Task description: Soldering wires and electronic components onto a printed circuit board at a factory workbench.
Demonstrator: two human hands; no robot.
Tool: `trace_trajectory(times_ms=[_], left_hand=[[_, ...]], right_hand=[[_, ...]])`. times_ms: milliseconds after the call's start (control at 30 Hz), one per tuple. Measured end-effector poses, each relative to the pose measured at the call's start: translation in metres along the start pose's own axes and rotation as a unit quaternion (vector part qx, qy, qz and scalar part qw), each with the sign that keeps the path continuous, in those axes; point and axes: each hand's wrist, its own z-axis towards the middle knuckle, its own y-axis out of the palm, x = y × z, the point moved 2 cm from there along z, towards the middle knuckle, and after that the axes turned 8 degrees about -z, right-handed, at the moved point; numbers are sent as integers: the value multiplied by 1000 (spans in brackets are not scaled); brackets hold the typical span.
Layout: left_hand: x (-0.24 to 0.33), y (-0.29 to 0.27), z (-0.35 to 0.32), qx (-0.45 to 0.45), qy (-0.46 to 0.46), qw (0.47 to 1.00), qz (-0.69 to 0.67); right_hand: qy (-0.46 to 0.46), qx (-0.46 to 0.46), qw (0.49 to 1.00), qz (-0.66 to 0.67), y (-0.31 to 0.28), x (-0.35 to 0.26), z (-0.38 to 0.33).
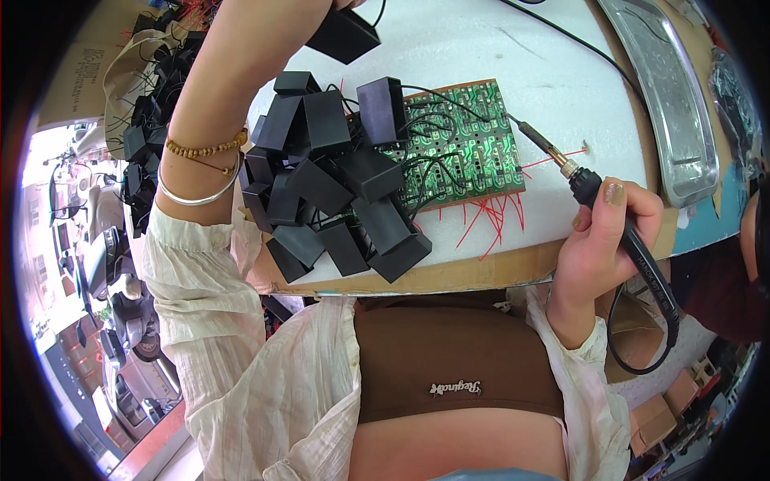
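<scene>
right hand [600, 240]: grip clenched round soldering iron [634, 248], tip toward green circuit board [461, 144] left of it | left hand [337, 6]: grasping black box [343, 34], above the black-box pile [329, 184] | all on white desk [449, 40]

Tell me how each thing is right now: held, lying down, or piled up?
Soldering iron: held in the right hand, tip just off the board's edge.
Black box: lifted by the left hand, mostly out of view.
Green circuit board: lying flat on the white surface.
Other black boxes: heaped on the board, wired.
Metal tray: lying flat.
</scene>
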Motion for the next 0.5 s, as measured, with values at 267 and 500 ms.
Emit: trace_trajectory(times_ms=[267, 500], left_hand=[[-3, -3, -4, -6, 1, 999, 43], [-1, -14, -6, -48, -65, 971, -224]], right_hand=[[6, -9, 1000, 0, -2, 2, -1], [9, -6, 1000, -3, 1, 1, 0]])
